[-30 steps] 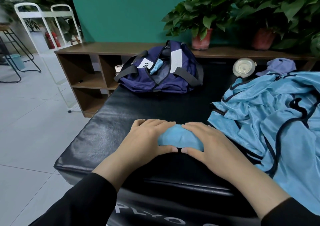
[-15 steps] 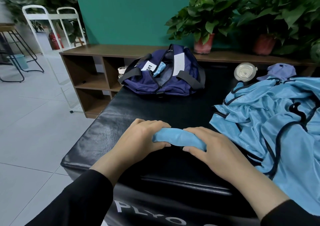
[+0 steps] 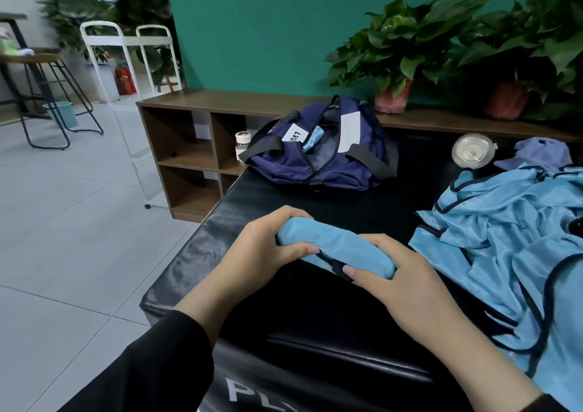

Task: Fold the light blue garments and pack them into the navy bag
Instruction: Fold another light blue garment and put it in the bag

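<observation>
Both hands' grip, left hand (image 3: 268,250) and right hand (image 3: 394,272), now lifts the rolled garment (image 3: 334,247) off the surface (image 3: 252,291); the navy bag (image 3: 318,156) waits at twelve o'clock.

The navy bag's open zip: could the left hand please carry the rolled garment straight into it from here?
Probably yes: the navy bag gapes open, and only bare black bench top lies between it and the left hand gripping the rolled garment.
</observation>
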